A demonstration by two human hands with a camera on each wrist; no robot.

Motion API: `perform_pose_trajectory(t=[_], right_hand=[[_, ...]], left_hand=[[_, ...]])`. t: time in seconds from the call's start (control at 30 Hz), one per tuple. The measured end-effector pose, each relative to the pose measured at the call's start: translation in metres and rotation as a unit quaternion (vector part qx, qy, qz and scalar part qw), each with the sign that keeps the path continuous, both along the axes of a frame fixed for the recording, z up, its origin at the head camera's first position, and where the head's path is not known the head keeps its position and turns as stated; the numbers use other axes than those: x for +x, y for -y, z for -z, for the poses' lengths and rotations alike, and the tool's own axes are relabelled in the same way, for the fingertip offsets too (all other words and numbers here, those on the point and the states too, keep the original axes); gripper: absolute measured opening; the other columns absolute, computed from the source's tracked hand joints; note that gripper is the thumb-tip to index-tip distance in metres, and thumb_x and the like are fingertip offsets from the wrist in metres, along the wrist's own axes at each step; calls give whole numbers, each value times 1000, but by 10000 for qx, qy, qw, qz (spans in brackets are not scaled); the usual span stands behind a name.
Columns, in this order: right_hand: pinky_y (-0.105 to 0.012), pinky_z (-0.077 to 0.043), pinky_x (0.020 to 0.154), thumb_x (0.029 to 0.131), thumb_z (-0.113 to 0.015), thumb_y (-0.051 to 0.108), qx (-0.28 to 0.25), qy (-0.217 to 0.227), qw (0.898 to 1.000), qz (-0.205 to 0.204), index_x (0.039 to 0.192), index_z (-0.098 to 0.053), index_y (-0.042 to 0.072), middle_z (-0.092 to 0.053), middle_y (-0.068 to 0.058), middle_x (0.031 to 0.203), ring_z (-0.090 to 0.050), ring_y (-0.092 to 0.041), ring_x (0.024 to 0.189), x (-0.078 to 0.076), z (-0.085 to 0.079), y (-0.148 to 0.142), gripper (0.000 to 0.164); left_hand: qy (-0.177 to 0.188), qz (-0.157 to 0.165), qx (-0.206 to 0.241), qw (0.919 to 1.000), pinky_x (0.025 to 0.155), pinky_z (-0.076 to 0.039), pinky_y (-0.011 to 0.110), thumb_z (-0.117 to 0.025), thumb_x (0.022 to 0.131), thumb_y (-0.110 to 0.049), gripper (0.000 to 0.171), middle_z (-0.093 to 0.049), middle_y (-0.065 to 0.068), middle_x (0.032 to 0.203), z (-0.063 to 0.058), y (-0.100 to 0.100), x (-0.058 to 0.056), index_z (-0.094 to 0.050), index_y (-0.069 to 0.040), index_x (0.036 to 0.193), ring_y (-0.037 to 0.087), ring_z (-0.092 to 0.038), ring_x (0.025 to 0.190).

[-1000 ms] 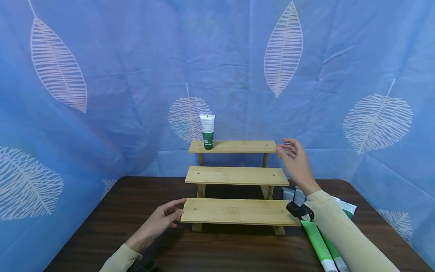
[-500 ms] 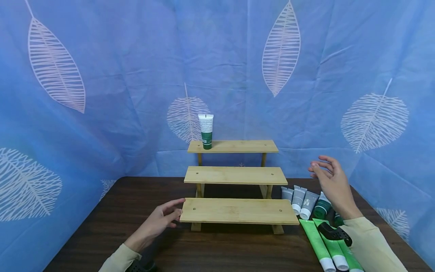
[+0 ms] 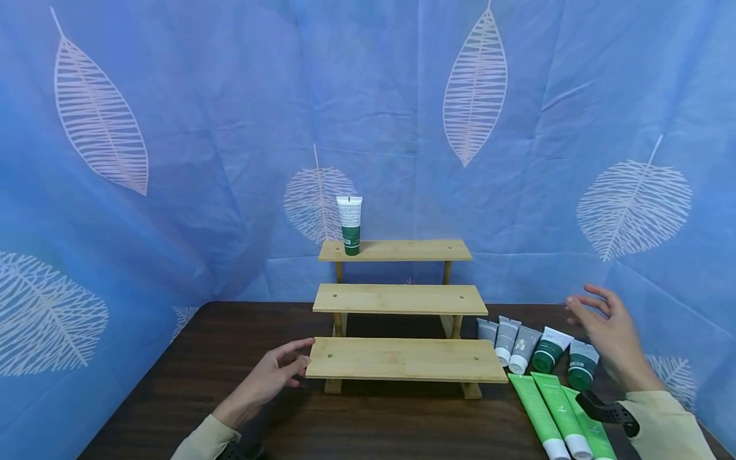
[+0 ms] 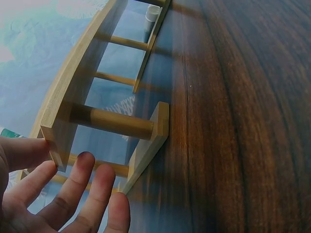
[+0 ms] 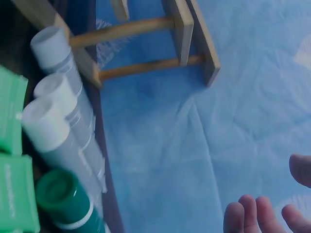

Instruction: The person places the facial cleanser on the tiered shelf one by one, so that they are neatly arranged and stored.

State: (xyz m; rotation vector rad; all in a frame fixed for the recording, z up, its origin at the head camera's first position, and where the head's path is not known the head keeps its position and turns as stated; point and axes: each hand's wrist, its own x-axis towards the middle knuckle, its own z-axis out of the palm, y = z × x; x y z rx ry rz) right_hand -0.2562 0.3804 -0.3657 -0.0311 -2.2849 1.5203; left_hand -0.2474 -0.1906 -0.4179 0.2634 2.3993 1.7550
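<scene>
A three-tier wooden display stand [image 3: 402, 360] occupies the middle of the table. My left hand [image 3: 266, 382] is at the left end of its lowest shelf, thumb and index fingertips at the board's edge, other fingers loosely extended; the left wrist view shows these fingers [image 4: 85, 167] beside the board end. On the top shelf, toward the left, stands a white and dark green squeeze tube [image 3: 350, 223], cap down. My right hand [image 3: 612, 335] hovers with bent, relaxed fingers and holds nothing, nearest two dark green and white tubes [image 3: 583, 365] lying at the table's right.
Several grey tubes [image 3: 524, 348] lie right of the stand. In front of them are long light green tubes [image 3: 535, 415] with white caps. A blue leaf-print cloth [image 3: 391, 128] hangs behind the dark wooden table [image 3: 190, 383].
My right hand has moved from beside the top shelf rightward and down, out past the lying tubes, which now show more fully. The left hand and the standing tube have stayed put.
</scene>
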Motion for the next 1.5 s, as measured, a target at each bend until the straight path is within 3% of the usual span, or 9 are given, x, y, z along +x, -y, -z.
perform_pose_trajectory(t=[0.17,0.33,0.47,0.57,0.67,0.8,1.03,1.2,1.5], right_hand=[[-14,-52,67,105,-60,24,-428,-18,9988,-252,135,-42,36,-61,32,98,-68,3,76,5,10,-22,38],[-14,-52,66,104,-62,24,-353,174,9991,-166,123,-46,43,-63,33,91,-68,1,73,9,15,-45,32],[-22,-56,69,104,-59,37,248,992,9947,-43,152,-38,22,-55,36,91,-70,0,77,8,20,-63,54],[-35,-58,77,105,-54,46,611,1785,9817,-236,159,-14,-8,-63,22,100,-71,-3,81,3,28,-76,87],[-42,-59,82,106,-51,47,506,2375,9685,-551,155,-6,-16,-69,-1,110,-70,-3,84,-2,39,-86,92],[-37,-60,82,107,-50,44,201,2874,9545,-777,150,-5,-22,-66,-13,114,-67,-6,87,-4,53,-91,90],[-37,-61,79,106,-49,49,260,3384,9380,-699,146,-10,-25,-69,-8,100,-69,-14,85,0,58,-90,93],[-37,-60,79,105,-54,47,342,3359,9385,-722,147,-12,-24,-68,-11,103,-69,-14,87,0,56,-84,93],[-38,-60,74,100,-63,47,1099,3097,9424,-616,149,-14,-18,-48,-44,125,-66,-17,88,-1,57,-71,95]], left_hand=[[-19,2,-41,10000,80,-55,42,-63,103,-23,51,-65,9,103,0,0,0,-51,-7,150,23,-61,92],[-5,-11,-73,10000,80,-55,42,-62,104,-23,50,-66,8,104,0,-3,0,-51,-8,150,22,-61,92],[14,-84,-90,9999,79,-55,40,-62,104,-22,49,-67,9,105,2,-2,0,-51,-8,150,21,-61,92],[7,-70,-62,10000,79,-55,40,-61,104,-21,49,-66,9,103,3,0,0,-51,-7,150,23,-61,92],[9,-43,-20,10000,79,-55,41,-61,104,-20,49,-66,9,102,3,0,1,-50,-7,150,23,-62,92],[30,-35,-8,10000,79,-55,41,-60,104,-20,49,-66,9,103,3,0,2,-50,-7,151,22,-62,91],[58,-69,-24,10000,79,-54,40,-60,105,-21,50,-67,10,106,3,-1,2,-49,-7,151,22,-62,91],[33,-136,-77,9999,78,-54,39,-60,105,-21,49,-68,9,108,3,-3,0,-50,-8,150,21,-62,92],[49,-175,-107,9998,79,-54,38,-59,105,-20,48,-68,9,106,2,-3,3,-51,-9,150,22,-63,91]])
